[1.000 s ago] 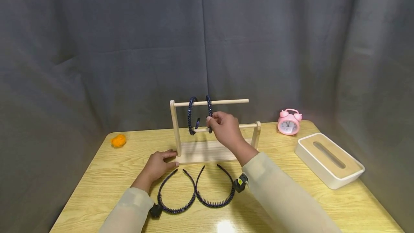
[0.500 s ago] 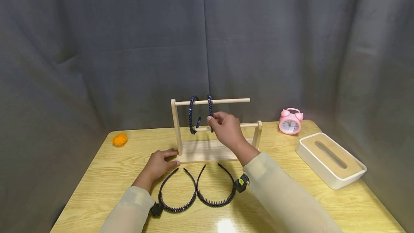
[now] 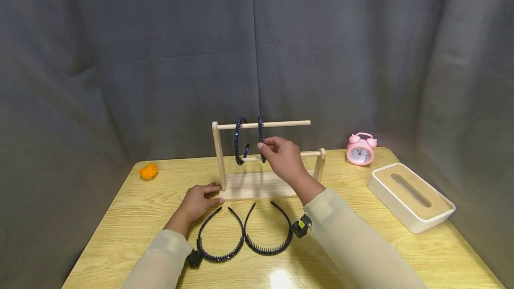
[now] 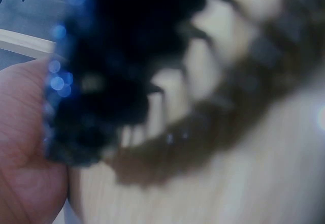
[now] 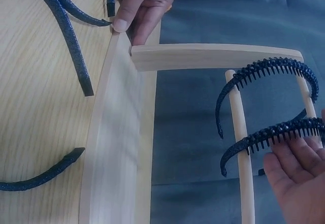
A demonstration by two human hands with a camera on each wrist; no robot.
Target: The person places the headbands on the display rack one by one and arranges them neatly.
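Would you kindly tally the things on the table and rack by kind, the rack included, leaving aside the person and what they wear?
Dark headbands: 4
Wooden rack: 1
Pink alarm clock: 1
Tissue box: 1
Orange fluffy item: 1
Total: 8

The left hand (image 3: 196, 204) and right hand (image 3: 284, 160) are bare. Both sleeves (image 3: 357, 244) are pale beige. The left box (image 3: 195, 258) and right box (image 3: 299, 229) at the wrists are small, black and angular; 1 yellow-green mark (image 3: 301, 224) shows on the right box.
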